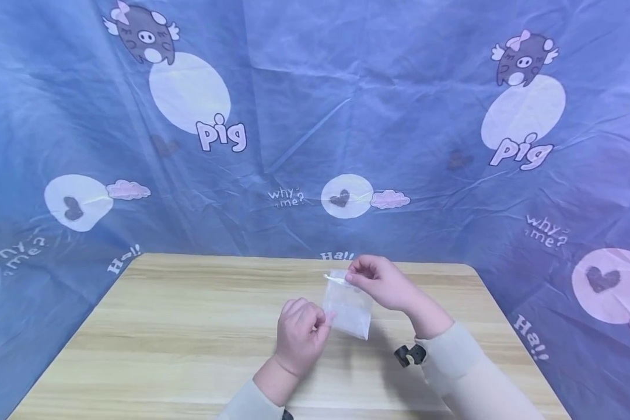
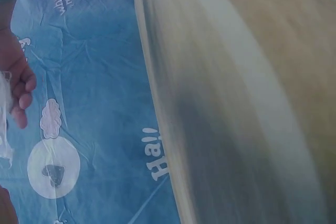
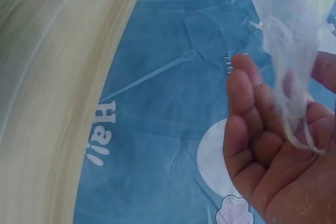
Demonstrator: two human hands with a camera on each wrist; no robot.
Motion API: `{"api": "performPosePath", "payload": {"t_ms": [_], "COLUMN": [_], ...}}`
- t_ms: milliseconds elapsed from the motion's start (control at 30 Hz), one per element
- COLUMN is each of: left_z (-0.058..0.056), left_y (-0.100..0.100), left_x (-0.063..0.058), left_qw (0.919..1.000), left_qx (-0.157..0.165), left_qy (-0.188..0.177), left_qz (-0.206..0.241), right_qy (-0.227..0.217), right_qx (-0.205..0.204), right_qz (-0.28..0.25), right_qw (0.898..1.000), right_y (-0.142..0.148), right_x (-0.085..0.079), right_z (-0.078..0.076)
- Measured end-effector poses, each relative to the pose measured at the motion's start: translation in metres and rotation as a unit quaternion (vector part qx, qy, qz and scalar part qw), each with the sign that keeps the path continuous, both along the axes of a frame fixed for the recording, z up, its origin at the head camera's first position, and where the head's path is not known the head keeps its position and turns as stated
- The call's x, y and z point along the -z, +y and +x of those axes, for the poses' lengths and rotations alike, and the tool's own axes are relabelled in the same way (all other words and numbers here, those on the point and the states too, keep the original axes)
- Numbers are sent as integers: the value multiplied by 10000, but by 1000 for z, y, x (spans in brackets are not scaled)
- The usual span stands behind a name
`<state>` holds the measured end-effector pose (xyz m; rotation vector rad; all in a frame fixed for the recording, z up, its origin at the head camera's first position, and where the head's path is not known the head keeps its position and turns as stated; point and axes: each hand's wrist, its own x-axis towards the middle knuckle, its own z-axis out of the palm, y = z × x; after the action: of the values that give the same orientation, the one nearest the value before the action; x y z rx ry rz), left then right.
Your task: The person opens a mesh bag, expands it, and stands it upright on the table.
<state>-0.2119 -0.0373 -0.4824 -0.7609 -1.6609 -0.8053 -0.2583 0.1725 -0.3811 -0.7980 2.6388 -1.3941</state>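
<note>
A small white, see-through drawstring pouch (image 1: pixel 348 306) hangs above the table between my two hands. At its top edge, my right hand (image 1: pixel 385 284) pinches it between thumb and index finger. My left hand (image 1: pixel 300 331) holds the pouch's left side at thumb and forefinger, the other fingers curled in. In the right wrist view the gathered pouch (image 3: pixel 294 40) runs down to the right hand (image 3: pixel 278 156), a thin white cord (image 3: pixel 302 142) dangling across the palm. Only an edge of the pouch (image 2: pixel 4 121) shows in the left wrist view. Nothing can be made out inside it.
The light wood-grain table (image 1: pixel 189 326) lies beneath both hands. Blue cloth (image 1: pixel 304 116) printed with pigs and words surrounds its back and sides. A black wrist mount (image 1: pixel 410 354) sticks out at the right sleeve (image 1: pixel 467 361).
</note>
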Motion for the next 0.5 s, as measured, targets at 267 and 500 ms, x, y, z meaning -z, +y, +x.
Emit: {"api": "performPosePath", "payload": {"t_ms": [267, 500], "left_z": [-2, -6], "left_y": [-1, 0], "left_x": [-1, -2], "left_qw": [9999, 9992], "left_qx": [-42, -22], "left_qy": [110, 357], "left_qz": [59, 159], "right_qy": [-150, -532], "right_qx": [-65, -87], "right_qz": [-338, -253], "right_qw": [9993, 9982], "right_y": [1, 3], "right_x": [-9, -11], "right_z": [2, 1]}}
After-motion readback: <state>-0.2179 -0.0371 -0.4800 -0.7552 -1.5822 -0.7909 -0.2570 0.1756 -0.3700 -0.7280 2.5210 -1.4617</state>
